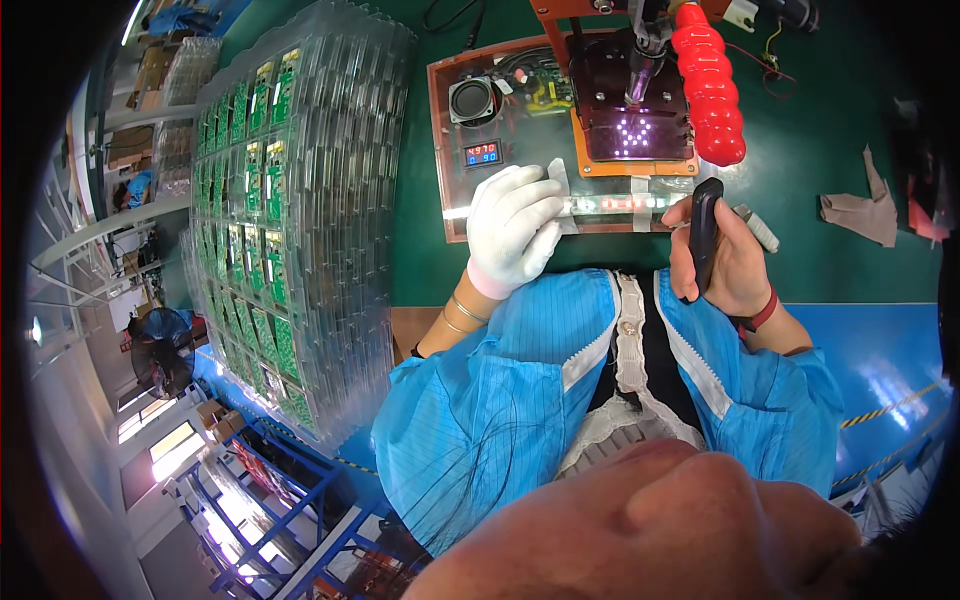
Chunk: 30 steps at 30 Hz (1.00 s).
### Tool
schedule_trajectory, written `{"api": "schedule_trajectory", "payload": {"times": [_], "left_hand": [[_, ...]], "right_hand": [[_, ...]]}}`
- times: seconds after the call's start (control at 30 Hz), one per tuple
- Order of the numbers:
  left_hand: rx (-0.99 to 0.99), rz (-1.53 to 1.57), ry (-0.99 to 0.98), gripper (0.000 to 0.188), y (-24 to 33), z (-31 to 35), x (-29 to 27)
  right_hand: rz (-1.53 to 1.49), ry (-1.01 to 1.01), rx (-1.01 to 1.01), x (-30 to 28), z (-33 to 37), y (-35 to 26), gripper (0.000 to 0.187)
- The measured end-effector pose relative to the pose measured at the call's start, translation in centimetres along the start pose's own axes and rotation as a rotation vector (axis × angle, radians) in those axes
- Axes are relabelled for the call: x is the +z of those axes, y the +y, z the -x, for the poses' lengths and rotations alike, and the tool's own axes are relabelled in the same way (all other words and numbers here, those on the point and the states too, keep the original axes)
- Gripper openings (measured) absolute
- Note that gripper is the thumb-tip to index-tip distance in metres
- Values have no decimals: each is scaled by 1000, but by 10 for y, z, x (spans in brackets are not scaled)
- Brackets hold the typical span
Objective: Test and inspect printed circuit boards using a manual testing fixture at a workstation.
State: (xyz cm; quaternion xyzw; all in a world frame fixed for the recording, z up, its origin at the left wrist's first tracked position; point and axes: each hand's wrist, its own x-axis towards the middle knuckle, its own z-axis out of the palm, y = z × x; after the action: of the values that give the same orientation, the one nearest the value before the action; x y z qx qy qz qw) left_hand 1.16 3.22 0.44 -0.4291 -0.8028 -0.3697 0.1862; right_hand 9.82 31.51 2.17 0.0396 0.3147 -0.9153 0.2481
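Note:
My left hand point(514, 228), in a white glove, rests at the front left of a clear-topped test box point(470, 205) with an orange-brown frame. Its fingers are stretched out, and I see nothing held in them. Bare and wearing a red wristband, my right hand point(735, 262) is closed around a long black rounded object point(705, 235), whose kind I cannot make out. A pale ribbed piece point(757, 228) shows beside that hand's fingers. Between the hands, a lit strip point(620, 204) glows white and red along the box's front, crossed by tape.
A dark tinted panel point(632, 125) with lit dots stands on the box, next to a red segmented hose point(710, 85). A small digital meter point(483, 153) and a speaker point(472, 100) sit left. Tall clear trays of green circuit boards point(265, 180) stack at left. A beige cloth scrap point(865, 205) lies right.

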Motion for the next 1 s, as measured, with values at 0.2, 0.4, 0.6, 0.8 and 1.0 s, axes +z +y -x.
{"api": "schedule_trajectory", "payload": {"times": [0.2, 0.4, 0.6, 0.8, 1.0], "left_hand": [[-20, 21, 2, 20, -4, 2, 1], [-19, 23, 14, 19, -5, 3, 2], [-19, 43, 8, 20, -4, -1, 2], [-2, 44, 23, 20, 0, -7, 1], [-21, 47, -4, 18, 3, -6, -1]], "right_hand": [[20, 41, -8, -1, 2, 2, 58], [-30, 10, -50, -3, 1, 4, 56], [-56, 34, -33, -3, 1, 5, 55], [-61, 39, -25, 2, 1, 3, 54], [55, 89, -4, 3, 0, 3, 56]]}}
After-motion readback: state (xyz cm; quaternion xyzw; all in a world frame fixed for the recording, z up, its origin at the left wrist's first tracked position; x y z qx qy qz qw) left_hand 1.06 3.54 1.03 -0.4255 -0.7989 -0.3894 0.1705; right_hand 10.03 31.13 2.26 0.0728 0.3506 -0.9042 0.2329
